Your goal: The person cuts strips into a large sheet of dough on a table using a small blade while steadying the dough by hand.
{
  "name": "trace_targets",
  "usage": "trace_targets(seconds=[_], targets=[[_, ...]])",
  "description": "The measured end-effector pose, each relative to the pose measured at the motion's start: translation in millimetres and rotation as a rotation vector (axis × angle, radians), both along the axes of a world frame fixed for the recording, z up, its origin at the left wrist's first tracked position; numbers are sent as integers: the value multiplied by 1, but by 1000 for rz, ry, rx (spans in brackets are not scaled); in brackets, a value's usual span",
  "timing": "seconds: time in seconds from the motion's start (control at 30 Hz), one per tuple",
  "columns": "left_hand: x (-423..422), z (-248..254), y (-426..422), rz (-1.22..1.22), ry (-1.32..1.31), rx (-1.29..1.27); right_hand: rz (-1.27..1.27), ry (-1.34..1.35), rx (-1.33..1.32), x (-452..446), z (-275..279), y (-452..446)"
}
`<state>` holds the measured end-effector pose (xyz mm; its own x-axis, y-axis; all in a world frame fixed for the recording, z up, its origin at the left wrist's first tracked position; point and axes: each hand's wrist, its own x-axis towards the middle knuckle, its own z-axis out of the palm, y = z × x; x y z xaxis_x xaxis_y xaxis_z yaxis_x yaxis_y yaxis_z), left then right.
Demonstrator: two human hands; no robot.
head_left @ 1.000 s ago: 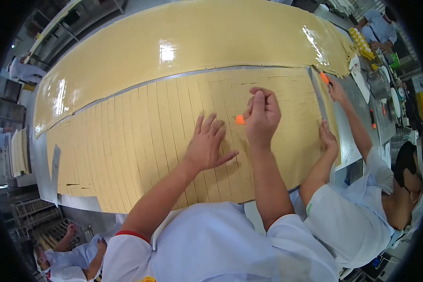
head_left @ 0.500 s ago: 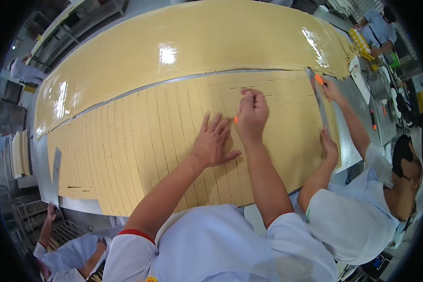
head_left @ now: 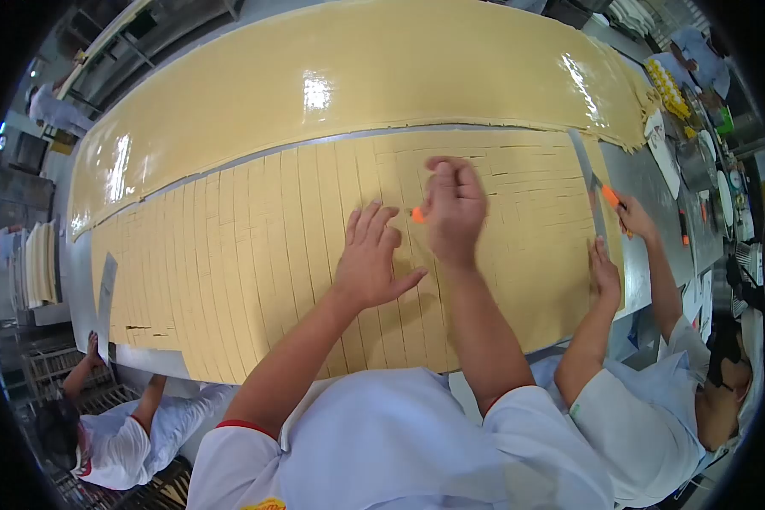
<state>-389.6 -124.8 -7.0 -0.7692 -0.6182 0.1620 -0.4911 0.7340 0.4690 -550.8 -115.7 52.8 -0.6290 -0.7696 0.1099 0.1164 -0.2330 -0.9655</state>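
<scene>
My left hand (head_left: 367,259) rests on a pale yellow dough sheet (head_left: 255,272), fingers spread and holding nothing. Beside it, to the right, my right hand (head_left: 456,217) is closed around an orange cutter knife (head_left: 417,215); only a bit of its orange body shows and the rest is hidden by the fingers. Long, roughly parallel cuts run across the sheet, dividing it into narrow strips. Toward the right, shorter crosswise slits mark the surface.
A glossy dough sheet (head_left: 357,68) covers the far side of the metal table. At right, a co-worker holds an orange cutter (head_left: 610,197) along a long metal ruler (head_left: 588,174). Another person at lower left touches a metal strip (head_left: 106,293).
My left hand has shifted slightly left, and my right hand has tilted with the cutter. The co-worker's cutter has moved down along the ruler. The person at lower left has leaned into view.
</scene>
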Motion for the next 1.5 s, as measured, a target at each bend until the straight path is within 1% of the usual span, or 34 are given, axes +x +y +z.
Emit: trace_targets(seconds=[0.03, 0.07, 0.1, 0.13, 0.17, 0.2, 0.23, 0.3, 0.33, 0.37, 0.43, 0.47, 0.53, 0.57, 0.6, 0.63, 0.73, 0.77, 0.8, 0.83, 0.9, 0.93, 0.97, 1.03, 1.13, 1.17, 1.2, 1.23, 1.27, 1.3, 1.37, 1.4, 1.43, 1.5], targets=[[5, -3, 1, 41, 30, 10, 26, -15, 49, 5, -21, -6], [8, -7, 4, 40, 33, 8, 38, 25, 96, 13, -28, -16], [10, -10, 5, 5, -12, -12, 40, 29, 92, 11, -32, -13], [12, -15, 2, -21, -57, -36, 25, -34, 43, 5, -36, -10], [12, -13, -1, -6, -60, -34, 13, -105, 4, 6, -22, -7], [11, -9, -3, 5, -45, -28, 2, -106, -25, 6, -4, -4], [10, -5, -4, 14, -29, -22, 8, -115, -19, 8, -6, -3], [6, -6, -8, 23, -19, -52, 0, -31, -15, 4, -7, -15], [4, -6, -9, 24, -7, -75, -18, 52, 88, 5, -35, -27], [2, -9, -9, 17, 0, -81, -26, 58, 83, 5, -37, -27], [-2, -16, -12, 10, -72, -135, -53, -2, 51, 1, -41, -28], [-3, -11, -14, 12, -73, -133, -37, -66, -9, -1, -17, -19], [-3, 4, -12, 16, -73, -60, -33, -62, -20, -8, 1, -11], [-6, 2, -11, 15, -73, -59, -34, -52, -49, -11, 4, -11], [-9, -2, -12, -26, -59, -67, -70, -6, 20, -13, -15, -20], [-14, -5, -12, -70, -42, -76, -80, -3, 17, -17, -33, -19], [-20, -21, -11, -81, -52, -74, -70, 8, 45, -25, -32, -17], [-22, -16, -12, -83, -54, -68, -83, -30, -8, -28, -6, -8], [-24, -4, -11, -75, -62, -51, -96, -69, -55, -29, 6, 0], [-27, 4, -11, -67, -69, -41, -98, -71, -50, -32, -2, 1], [-36, -3, -13, -106, -28, -65, -140, 36, 40, -42, -32, -9], [-41, -8, -12, -143, 11, -81, -140, 94, 89, -45, -57, -15], [-44, -12, -12, -147, 15, -85, -144, 98, 84, -46, -49, -12], [-47, -18, -14, -161, -38, -57, -141, -48, -37, -44, -19, -4], [-54, 1, -17, -117, -72, -75, -155, -19, -95, -44, 7, -5], [-55, -4, -19, -122, -71, -84, -160, -18, -103, -48, -12, -14], [-56, -16, -21, -116, -55, -105, -158, 66, -19, -53, -49, -26], [-57, -21, -22, -107, -36, -125, -153, 153, 67, -56, -69, -33], [-59, -18, -26, -102, -28, -134, -183, 110, 73, -56, -62, -31], [-58, -15, -29, -114, -50, -105, -170, 117, 68, -54, -43, -27], [-48, -8, -25, -121, -86, -54, -152, 8, -88, -42, 5, -11], [-43, -2, -25, -80, -57, -42, -119, -1, -110, -40, 13, -9], [-40, 5, -28, -45, -23, -41, -125, -3, -113, -37, 5, -13], [-31, -9, -28, -44, -32, -55, -80, 63, 54, -28, -35, -33]])
